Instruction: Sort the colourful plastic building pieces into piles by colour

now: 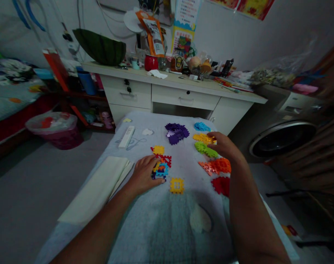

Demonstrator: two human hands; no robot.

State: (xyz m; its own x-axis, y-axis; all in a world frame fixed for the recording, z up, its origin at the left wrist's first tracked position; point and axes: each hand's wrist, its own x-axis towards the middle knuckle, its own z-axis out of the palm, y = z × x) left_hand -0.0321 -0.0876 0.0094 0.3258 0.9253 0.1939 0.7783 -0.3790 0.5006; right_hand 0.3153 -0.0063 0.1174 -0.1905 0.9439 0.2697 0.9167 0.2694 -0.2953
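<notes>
My left hand (142,174) rests on the cloth with thumb and fingers apart around a small mixed group of plastic interlocking building pieces. A light blue piece (161,169) and a red piece (167,160) show beside its fingers. My right hand (226,146) is at the right-hand row, its thumb and fingers apart at the edge of the yellow pieces (202,138). Just below them lie green pieces (205,149), then orange pieces (217,166) and red pieces (221,185), partly hidden by my forearm. Blue pieces (202,126) lie farthest back.
Purple pieces (176,132) form a pile at the back middle. A yellow square piece (177,186) lies near the front, another yellow piece (158,149) beyond my left hand. On the left are a white power strip (127,137) and a folded cream sheet (98,189). A desk (167,86) stands behind.
</notes>
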